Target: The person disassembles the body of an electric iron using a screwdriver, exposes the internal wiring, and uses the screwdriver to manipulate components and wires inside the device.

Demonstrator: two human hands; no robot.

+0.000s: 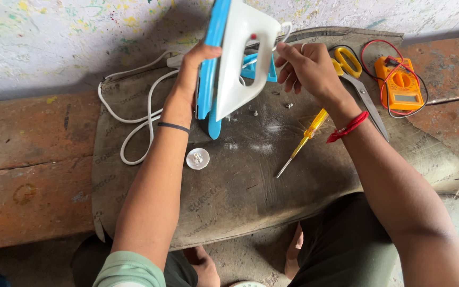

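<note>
A white and blue clothes iron (235, 58) stands on its heel on a grey mat (240, 186), tilted up. My left hand (195, 66) grips its blue underside edge. My right hand (306, 66) holds the rear of the white handle, where the white cord (134, 114) comes out. A yellow screwdriver (305, 139) lies on the mat below my right wrist. A small white dial cap (197, 158) lies near my left forearm. A few tiny screws (288, 105) are scattered by the iron.
Scissors (359, 82) with yellow handles lie to the right of my right hand. An orange multimeter (402, 85) with red and black leads sits at the far right. The mat rests on a worn reddish bench (33, 159) against a paint-speckled wall.
</note>
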